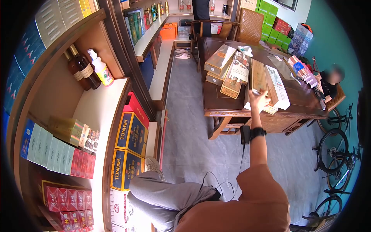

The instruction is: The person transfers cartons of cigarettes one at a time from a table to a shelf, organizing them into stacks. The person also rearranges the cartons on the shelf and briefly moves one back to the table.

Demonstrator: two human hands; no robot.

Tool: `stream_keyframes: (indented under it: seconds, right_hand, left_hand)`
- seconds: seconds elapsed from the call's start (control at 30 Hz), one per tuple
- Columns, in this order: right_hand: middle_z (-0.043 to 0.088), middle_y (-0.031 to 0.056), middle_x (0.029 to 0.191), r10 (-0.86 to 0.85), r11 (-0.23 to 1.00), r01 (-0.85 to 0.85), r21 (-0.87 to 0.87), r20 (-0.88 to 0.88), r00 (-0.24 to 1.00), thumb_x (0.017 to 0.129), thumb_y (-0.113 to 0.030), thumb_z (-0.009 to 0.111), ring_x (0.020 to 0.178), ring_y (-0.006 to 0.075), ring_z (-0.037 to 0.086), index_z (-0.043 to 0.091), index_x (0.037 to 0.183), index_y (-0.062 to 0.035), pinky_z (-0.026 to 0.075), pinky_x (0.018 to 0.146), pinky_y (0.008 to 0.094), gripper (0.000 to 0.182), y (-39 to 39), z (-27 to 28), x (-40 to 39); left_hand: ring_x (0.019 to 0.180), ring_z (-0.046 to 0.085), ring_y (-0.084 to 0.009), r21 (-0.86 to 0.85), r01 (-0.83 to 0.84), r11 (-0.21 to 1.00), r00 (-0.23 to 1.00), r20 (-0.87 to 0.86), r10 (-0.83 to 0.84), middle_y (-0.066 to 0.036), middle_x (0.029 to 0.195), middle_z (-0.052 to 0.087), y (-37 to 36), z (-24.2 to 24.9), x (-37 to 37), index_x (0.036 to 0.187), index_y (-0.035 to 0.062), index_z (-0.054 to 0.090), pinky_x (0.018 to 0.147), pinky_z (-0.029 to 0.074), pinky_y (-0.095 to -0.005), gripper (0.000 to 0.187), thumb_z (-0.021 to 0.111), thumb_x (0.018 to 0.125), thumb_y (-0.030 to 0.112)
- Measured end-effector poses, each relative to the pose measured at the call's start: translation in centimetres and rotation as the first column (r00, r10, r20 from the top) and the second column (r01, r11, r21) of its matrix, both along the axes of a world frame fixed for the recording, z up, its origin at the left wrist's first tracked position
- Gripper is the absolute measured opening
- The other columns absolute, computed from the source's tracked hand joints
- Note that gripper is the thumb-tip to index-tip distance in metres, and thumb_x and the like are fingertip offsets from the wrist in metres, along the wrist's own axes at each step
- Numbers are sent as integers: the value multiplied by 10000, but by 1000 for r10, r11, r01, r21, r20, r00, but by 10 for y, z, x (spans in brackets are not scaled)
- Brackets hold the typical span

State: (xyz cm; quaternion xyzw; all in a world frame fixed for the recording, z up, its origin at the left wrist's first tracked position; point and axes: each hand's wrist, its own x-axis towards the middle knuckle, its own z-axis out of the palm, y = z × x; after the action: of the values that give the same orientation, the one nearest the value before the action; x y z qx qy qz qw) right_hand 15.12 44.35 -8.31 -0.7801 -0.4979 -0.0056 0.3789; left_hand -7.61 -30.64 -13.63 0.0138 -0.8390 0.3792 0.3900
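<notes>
My right hand [259, 99] reaches out over the near edge of the dark wooden table [222, 113], a black watch on its wrist. Its fingers are curled around a small pale, shiny thing too small to name. Beneath and beside the hand lie long cartons: a brown-gold carton [258, 75] and a white carton [276, 85]. To their left sit a patterned carton [236, 73] and a gold-and-white carton [220, 60] stacked on another. My left hand is out of view.
Shelves on the left hold bottles [87, 71], a white spray bottle [101, 69] and rows of small packs [50, 147]. Blue boxes [131, 131] are stacked beside my leg. Bicycles [334, 150] stand at right. A seated person [330, 87] is at the table's far right; a cable [220, 181] hangs near me.
</notes>
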Motion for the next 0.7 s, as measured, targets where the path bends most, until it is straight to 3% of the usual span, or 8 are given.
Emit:
stream_keyframes:
  seconds: [0.2, 0.33, 0.4, 0.57, 0.6, 0.63, 0.67, 0.7]
  right_hand:
    - [321, 241, 1123, -8, 937, -16, 350, 65, 998, 549, -391, 706, 1085, 377, 311, 408, 1088, -145, 271, 857, 528, 663, -81, -33, 11]
    - [245, 253, 1156, 164, 848, -97, 521, -84, 983, 508, -233, 767, 1113, 385, 251, 359, 1135, -81, 258, 909, 495, 763, -94, -38, 11]
    - [282, 206, 1098, 199, 807, -86, 584, -131, 971, 519, -185, 766, 1085, 352, 277, 410, 1097, -82, 301, 893, 460, 687, -99, -30, 7]
    - [293, 138, 1023, 262, 628, -132, 767, -48, 964, 519, -109, 727, 996, 294, 355, 490, 1021, -80, 338, 862, 429, 556, -156, 44, -5]
    - [299, 135, 1015, 425, 471, -210, 857, -12, 905, 517, -109, 725, 1002, 281, 354, 485, 1028, -74, 346, 853, 427, 566, -156, 57, 0]
    - [307, 140, 1025, 352, 564, -323, 760, 133, 927, 521, -111, 730, 996, 280, 367, 481, 1029, -60, 363, 843, 410, 568, -171, 77, 11]
    - [342, 140, 1008, 409, 589, -400, 702, 168, 897, 520, -85, 726, 979, 269, 395, 474, 1040, -37, 375, 840, 392, 580, -182, 101, 19]
    - [400, 132, 988, 611, 531, -463, 709, 58, 790, 518, -46, 706, 966, 257, 430, 473, 1054, -14, 374, 851, 373, 585, -187, 111, 25]
  left_hand:
    - [806, 547, -316, 115, 4, 993, 999, 32, -7, -213, 919, 549, 26, 28, 4, 1011, -39, 520, 702, 454, -423, 648, 397, 783, 555]
    - [790, 541, -308, 67, 0, 998, 1000, 22, -2, -210, 916, 541, 34, 36, 7, 995, -41, 513, 680, 455, -420, 643, 392, 784, 553]
    - [808, 543, -316, 86, -14, 996, 999, 34, 11, -218, 936, 537, 34, 36, 9, 1015, -48, 508, 694, 453, -425, 655, 382, 787, 553]
    - [839, 538, -341, 104, -24, 994, 1000, 17, 22, -226, 956, 537, 32, 35, 8, 1038, -51, 504, 729, 441, -442, 646, 397, 789, 535]
    - [843, 538, -349, 119, -11, 993, 1000, 9, 10, -230, 958, 538, 29, 28, 5, 1040, -51, 506, 739, 436, -448, 636, 405, 789, 525]
    - [937, 501, -372, 192, -20, 981, 999, 29, 15, -250, 1058, 492, 18, 13, 1, 1123, -54, 445, 793, 406, -477, 667, 436, 780, 517]
    - [1126, 389, -311, 461, -343, 818, 926, 313, 211, -182, 1217, 407, 30, 25, 4, 1240, 16, 347, 914, 345, -411, 643, 482, 795, 460]
    - [1119, 393, -307, 553, -218, 804, 962, 260, 81, -175, 1192, 421, 4, 4, -5, 1211, 27, 379, 887, 361, -418, 612, 462, 796, 468]
